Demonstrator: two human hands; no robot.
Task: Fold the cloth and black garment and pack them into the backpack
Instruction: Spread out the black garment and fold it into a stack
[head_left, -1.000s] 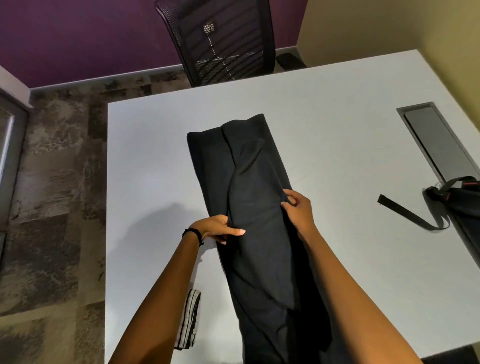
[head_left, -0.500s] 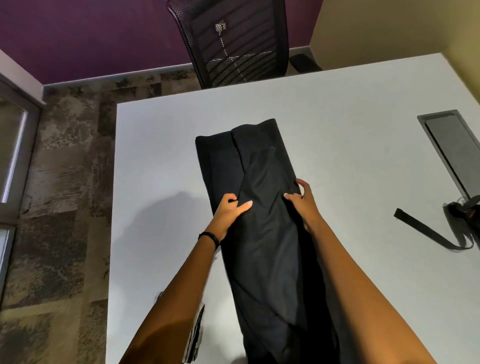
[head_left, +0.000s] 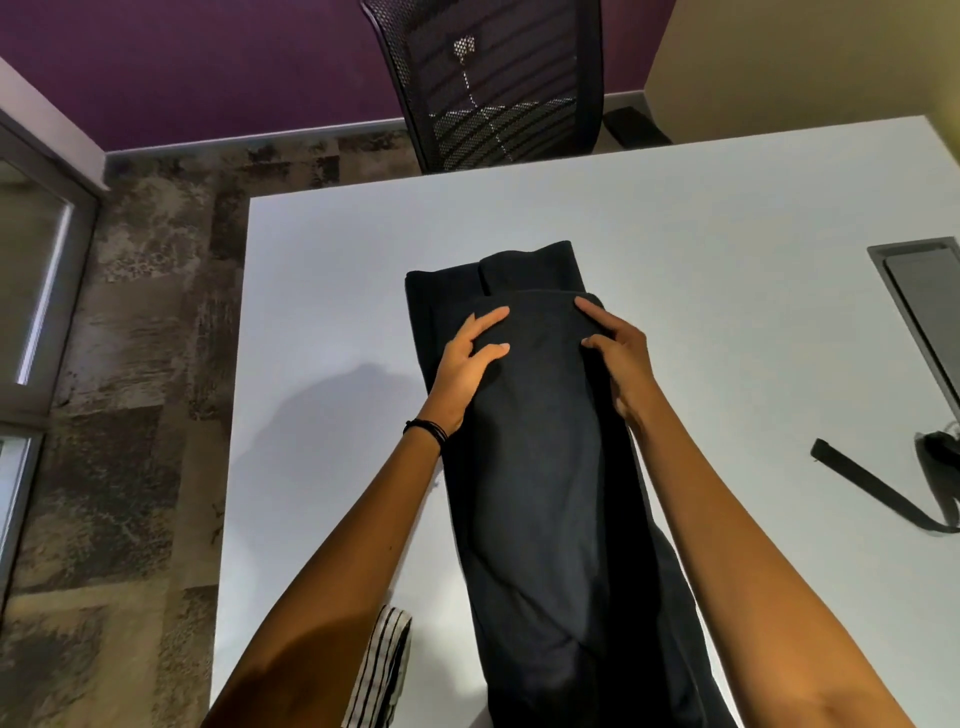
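A long black garment (head_left: 540, 493) lies lengthwise down the middle of the white table (head_left: 322, 312). Its near part is doubled over, and the folded edge sits just short of the far end. My left hand (head_left: 465, 364) grips the left side of that folded layer, thumb and forefinger on top. On the right side my right hand (head_left: 618, 358) holds the same layer. A striped cloth (head_left: 384, 670) hangs at the table's near edge, partly behind my left forearm. Only a sliver of the black backpack (head_left: 940, 452) shows at the right edge, with its strap (head_left: 872, 488) trailing onto the table.
A black mesh office chair (head_left: 493, 88) stands behind the table's far edge. A grey cable hatch (head_left: 924, 296) is set into the table at the right. Patterned carpet (head_left: 130, 364) lies to the left, beside a glass door frame.
Both hands have carried the garment's upper layer away from me toward its far end, doubling it over. The view has shifted left, so less of the backpack shows.
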